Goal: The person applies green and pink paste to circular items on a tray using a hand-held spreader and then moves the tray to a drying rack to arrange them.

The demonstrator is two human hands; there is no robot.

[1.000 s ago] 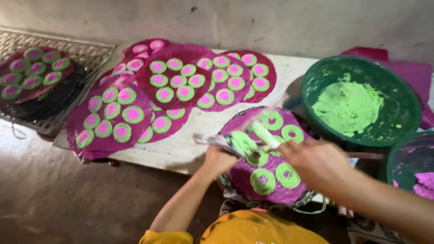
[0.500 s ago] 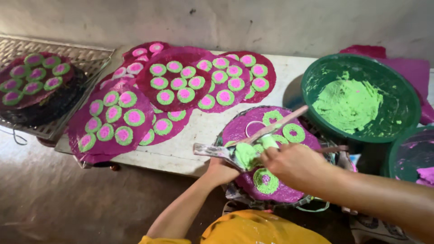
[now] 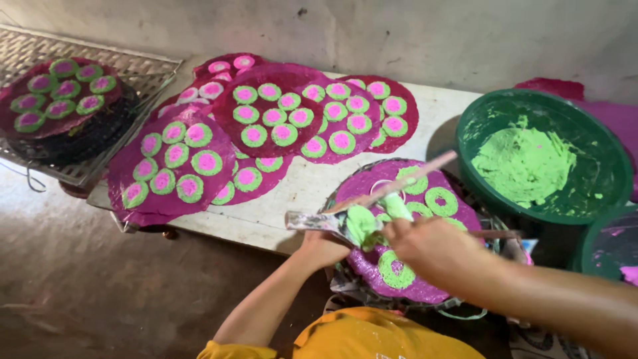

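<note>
Paste of a bright green colour (image 3: 525,159) lies heaped and smeared in the large green basin (image 3: 601,143) at the right of the white table (image 3: 296,193), filling most of the basin's floor, with streaks up its wall. Just beside it, at the right edge of the view, a second green basin (image 3: 608,249) holds a little pink paste (image 3: 628,271); most of that basin is cut off. In front of the person, a round purple sheet (image 3: 452,213) rests on a dark woven tray (image 3: 342,282) and carries several green rings (image 3: 397,271), one near the lower edge with purple showing in its middle. The left hand (image 3: 322,247) is closed around the handle of a flat metal scraper (image 3: 316,221), whose blade bears a lump of green paste (image 3: 362,225) over the sheet. The right hand (image 3: 432,249) pinches a small green-coated tool (image 3: 397,206), its fingers pressed together on it right beside the lump, and a long thin pink stick (image 3: 399,188) slants up from the same spot toward the big basin; whether the stick is part of that grip cannot be told. Farther back on the table, overlapping purple sheets (image 3: 282,119) lie covered in finished green discs with pink centres. At the far left a wire rack (image 3: 143,73) holds another such sheet (image 3: 60,96) on a dark stack.
</note>
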